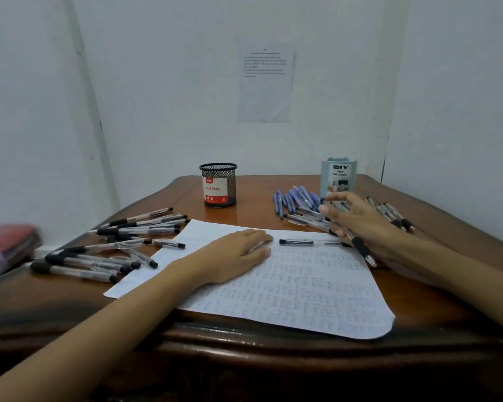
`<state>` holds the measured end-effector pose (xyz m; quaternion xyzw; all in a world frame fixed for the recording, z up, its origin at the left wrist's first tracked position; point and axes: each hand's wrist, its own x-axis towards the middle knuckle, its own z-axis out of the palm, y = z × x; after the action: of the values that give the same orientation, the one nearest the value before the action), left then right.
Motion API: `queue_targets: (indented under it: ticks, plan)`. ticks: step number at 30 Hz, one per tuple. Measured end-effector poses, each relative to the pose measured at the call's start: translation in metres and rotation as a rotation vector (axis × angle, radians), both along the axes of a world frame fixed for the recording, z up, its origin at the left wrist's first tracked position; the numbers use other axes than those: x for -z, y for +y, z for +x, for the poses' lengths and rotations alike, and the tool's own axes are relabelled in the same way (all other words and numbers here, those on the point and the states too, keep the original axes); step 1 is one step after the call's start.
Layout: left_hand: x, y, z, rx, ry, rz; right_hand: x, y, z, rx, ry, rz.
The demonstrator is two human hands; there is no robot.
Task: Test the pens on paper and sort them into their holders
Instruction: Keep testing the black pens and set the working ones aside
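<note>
A white sheet of paper [288, 285] covered in faint scribbles lies in the middle of the table. My left hand [233, 256] rests flat on it, fingers straight. My right hand [357, 219] hovers over a mixed pile of pens [305, 216] at the right, fingers blurred. It holds a black-grip pen [362, 249] under the palm, tip pointing down to the right. A clear pen with a black cap [296, 242] lies on the paper between my hands. A black mesh holder [218, 184] labelled Ball Pens and a blue DIY organizer [339, 177] stand at the back.
Several black-grip pens [99, 250] lie heaped at the table's left side. Blue pens [295, 198] lie beside the organizer, and more black pens [389, 213] behind my right hand. A wall closes the back. A red-and-purple object [9, 245] sits off the table's left edge.
</note>
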<state>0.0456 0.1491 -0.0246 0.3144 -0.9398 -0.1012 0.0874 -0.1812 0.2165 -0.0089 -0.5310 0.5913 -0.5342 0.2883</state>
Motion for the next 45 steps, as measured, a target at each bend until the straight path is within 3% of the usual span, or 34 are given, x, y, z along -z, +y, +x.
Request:
queue_targets:
  ticks: [6,11,14,18,20,23,27,37,45]
  plan:
    - [-0.001,0.001,-0.001,-0.002,-0.003,0.007,-0.003,0.000,-0.003,0.018,-0.044,-0.145]
    - [-0.001,0.002,-0.001,-0.006,-0.008,0.005,-0.008,0.004,-0.003,-0.055,-0.077,-0.141]
    - [-0.001,0.002,-0.001,-0.007,-0.007,0.007,-0.012,0.004,-0.003,-0.105,-0.232,-0.092]
    - [0.002,-0.002,0.000,-0.037,-0.001,0.021,-0.013,0.003,-0.009,-0.187,-0.590,0.015]
    - [0.003,-0.003,0.000,-0.061,0.006,0.034,-0.012,0.007,-0.007,-0.255,-0.661,0.105]
    - [0.003,-0.003,0.001,-0.072,0.005,0.035,-0.009,0.010,0.001,-0.334,-0.620,0.190]
    - [0.001,-0.001,0.001,-0.101,-0.028,-0.020,-0.005,0.008,0.005,-0.396,-0.413,0.279]
    - [-0.001,0.003,0.001,-0.108,-0.081,-0.025,0.004,-0.010,0.003,-0.107,-0.158,0.060]
    - [-0.005,0.005,0.009,-0.090,-0.188,-0.001,-0.001,-0.014,0.008,-0.126,-0.048,0.070]
